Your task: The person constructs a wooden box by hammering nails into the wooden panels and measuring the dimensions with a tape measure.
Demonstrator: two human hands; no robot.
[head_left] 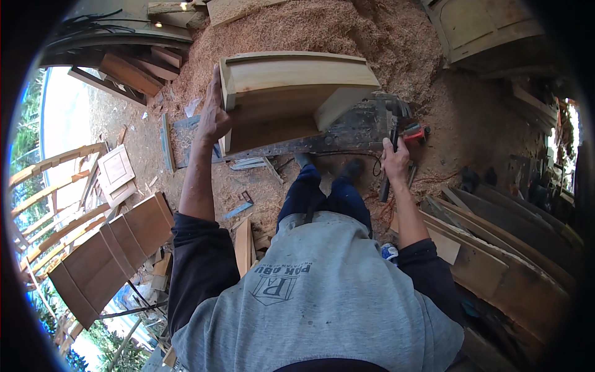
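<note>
A pale wooden box frame (291, 74), its hollow side facing me, rests tilted over a dark, worn workbench (353, 133). My left hand (214, 121) grips its left end, fingers laid along the outer face and thumb near the front edge. To the right of the box, apart from it, my right hand (395, 162) is closed around a long dark tool (385, 189). The tool's exact kind is unclear because my fingers cover its middle. Just beyond that hand lies a red and black power tool (414, 132) at the bench's right end.
Wood shavings (372, 31) are heaped behind the bench. Long boards (489, 260) lean at the right. A brown panel (114, 251) and a small panelled door (116, 173) stand at the left. A cord (338, 153) runs along the bench near my feet.
</note>
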